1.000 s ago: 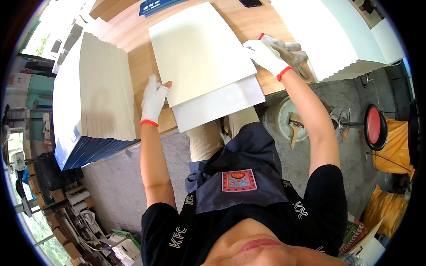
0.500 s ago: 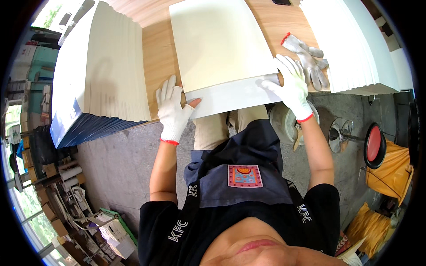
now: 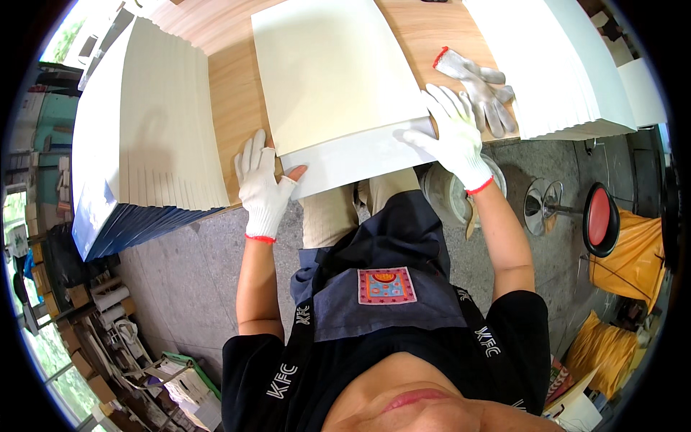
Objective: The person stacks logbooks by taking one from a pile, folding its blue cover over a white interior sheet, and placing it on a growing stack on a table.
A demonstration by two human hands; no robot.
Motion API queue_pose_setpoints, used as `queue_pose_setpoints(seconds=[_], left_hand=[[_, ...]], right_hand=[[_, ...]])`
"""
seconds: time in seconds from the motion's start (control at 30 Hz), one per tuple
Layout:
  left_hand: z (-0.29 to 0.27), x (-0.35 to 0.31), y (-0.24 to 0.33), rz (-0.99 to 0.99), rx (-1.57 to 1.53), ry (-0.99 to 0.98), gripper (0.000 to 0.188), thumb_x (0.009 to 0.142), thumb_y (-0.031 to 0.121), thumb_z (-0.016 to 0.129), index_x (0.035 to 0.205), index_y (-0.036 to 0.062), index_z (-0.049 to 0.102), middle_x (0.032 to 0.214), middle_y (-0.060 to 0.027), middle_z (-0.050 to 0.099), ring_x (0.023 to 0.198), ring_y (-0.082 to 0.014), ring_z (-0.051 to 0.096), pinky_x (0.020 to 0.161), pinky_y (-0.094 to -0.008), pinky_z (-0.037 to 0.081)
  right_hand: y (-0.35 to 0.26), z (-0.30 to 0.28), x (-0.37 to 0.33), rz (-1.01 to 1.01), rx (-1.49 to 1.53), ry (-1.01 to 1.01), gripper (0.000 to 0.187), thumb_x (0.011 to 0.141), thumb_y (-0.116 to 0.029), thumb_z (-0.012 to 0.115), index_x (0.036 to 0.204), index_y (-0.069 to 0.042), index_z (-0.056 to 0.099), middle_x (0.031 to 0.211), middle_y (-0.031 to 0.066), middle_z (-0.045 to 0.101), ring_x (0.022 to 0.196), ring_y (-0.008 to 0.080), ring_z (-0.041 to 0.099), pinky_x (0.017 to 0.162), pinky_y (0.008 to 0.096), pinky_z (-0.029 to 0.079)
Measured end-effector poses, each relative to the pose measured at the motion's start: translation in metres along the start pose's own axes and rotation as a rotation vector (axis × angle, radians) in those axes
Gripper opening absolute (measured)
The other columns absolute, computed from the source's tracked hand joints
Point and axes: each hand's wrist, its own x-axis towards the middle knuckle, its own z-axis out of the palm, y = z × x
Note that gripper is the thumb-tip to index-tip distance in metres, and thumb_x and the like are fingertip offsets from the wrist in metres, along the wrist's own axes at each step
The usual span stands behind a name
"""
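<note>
A large cream sheet (image 3: pixel 335 75) lies on the wooden table, with a pale bluish-white strip (image 3: pixel 345 160) showing along its near edge and jutting past the tabletop. At the strip's left end is my left hand (image 3: pixel 263 183), in a white knit glove with a red cuff. Its fingers stretch forward along the edge, and the bare thumb tip rests on the strip. My right hand (image 3: pixel 455 137), gloved alike, lies with fingers spread at the right edge, its thumb reaching over the strip. Neither hand grips anything. Whatever lies beneath the sheet is hidden.
Tall stacks of cream leaves flank the sheet, the left stack (image 3: pixel 162 122) and the right stack (image 3: pixel 540 65). A spare grey-white glove (image 3: pixel 479 90) rests beside my right hand. Below the table stand a bucket (image 3: pixel 450 198) and a stool with a red seat (image 3: pixel 599 219).
The whole view has shifted slightly, so the table and its contents appear further left. Both hands stay at the same edges of the sheet.
</note>
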Motion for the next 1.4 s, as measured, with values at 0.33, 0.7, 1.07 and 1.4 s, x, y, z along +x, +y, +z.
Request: queue_pose_setpoints(seconds=[0.33,0.7,1.07,1.4], left_hand=[[0.0,-0.001,-0.003,-0.009,-0.024,0.02,0.072,0.075,0.045,0.079,0.128,0.0004,0.058,0.147,-0.0217,0.047,0.138,-0.0383,0.04,0.116,-0.0541,0.025],[0.002,-0.001,-0.002,0.008,-0.005,0.021,0.07,0.078,0.045,0.077,0.127,-0.0015,0.059,0.146,-0.0221,0.048,0.138,-0.0383,0.041,0.116,-0.0539,0.025],[0.002,-0.003,-0.003,0.03,0.038,0.032,0.07,0.08,0.044,0.076,0.128,-0.0041,0.058,0.146,-0.0228,0.049,0.137,-0.0397,0.042,0.115,-0.0506,0.028],[-0.03,0.011,0.044,0.268,-0.12,-0.128,0.08,0.058,0.034,0.089,0.129,0.0118,0.06,0.133,-0.0077,0.056,0.124,-0.0319,0.052,0.104,-0.0438,0.044]], right_hand=[[-0.009,-0.005,0.003,0.07,0.034,-0.058,0.09,0.076,-0.066,0.071,0.134,0.001,0.056,0.144,0.0166,0.052,0.137,0.0322,0.043,0.119,0.049,0.022],[-0.004,-0.004,0.003,0.027,0.023,-0.058,0.085,0.079,-0.066,0.068,0.133,-0.001,0.057,0.144,0.0161,0.052,0.139,0.0313,0.042,0.119,0.0493,0.022],[0.0,0.003,0.001,0.026,0.025,-0.057,0.089,0.081,-0.069,0.064,0.135,0.0,0.053,0.146,0.0153,0.049,0.141,0.0295,0.038,0.12,0.0494,0.018],[-0.006,-0.002,0.001,0.042,0.039,-0.037,0.086,0.079,-0.065,0.069,0.134,-0.001,0.055,0.144,0.0159,0.051,0.139,0.0297,0.042,0.12,0.0498,0.021]])
